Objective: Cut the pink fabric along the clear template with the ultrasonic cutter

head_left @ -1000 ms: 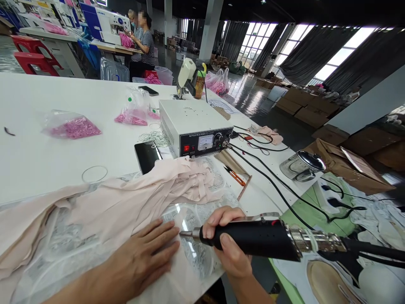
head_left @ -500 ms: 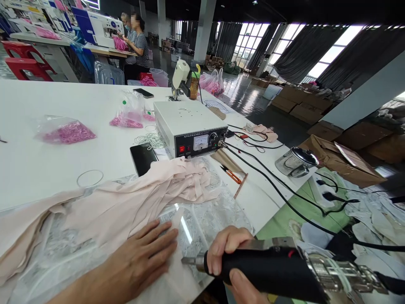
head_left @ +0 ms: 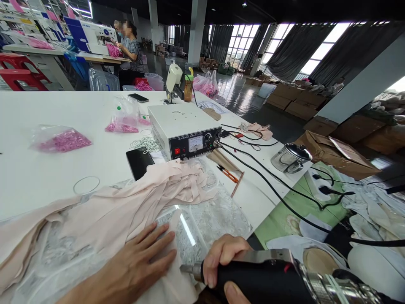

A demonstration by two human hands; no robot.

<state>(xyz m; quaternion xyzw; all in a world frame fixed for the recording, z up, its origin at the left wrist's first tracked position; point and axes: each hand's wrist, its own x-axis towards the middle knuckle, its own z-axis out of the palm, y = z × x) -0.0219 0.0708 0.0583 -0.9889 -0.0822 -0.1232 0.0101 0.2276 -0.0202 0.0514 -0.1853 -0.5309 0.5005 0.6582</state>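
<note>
My left hand [head_left: 139, 261] lies flat with its fingers spread on a pale pink fabric strip [head_left: 180, 283], over a clear sheet [head_left: 218, 211]. My right hand [head_left: 226, 261] is wrapped round a black handheld tool [head_left: 265, 276]. The tool's metal tip points left and sits at the strip's right edge, close to my left fingers; whether it touches the cloth I cannot tell. More pale pink fabric [head_left: 152, 185] is bunched beyond my left hand and trails off to the left.
Behind the fabric stand a white control box [head_left: 186, 126] and a phone [head_left: 139, 162]. Orange snips [head_left: 228, 174], black cables [head_left: 268, 185] and a glass jar [head_left: 289, 158] are to the right. Bags of pink pieces [head_left: 66, 139] lie back left. Two people sit at a sewing machine [head_left: 95, 36].
The view has shifted slightly, so the far table edge sits lower. My left hand stays flat on the strip, and my right hand keeps its hold on the tool with the tip near the strip's edge.
</note>
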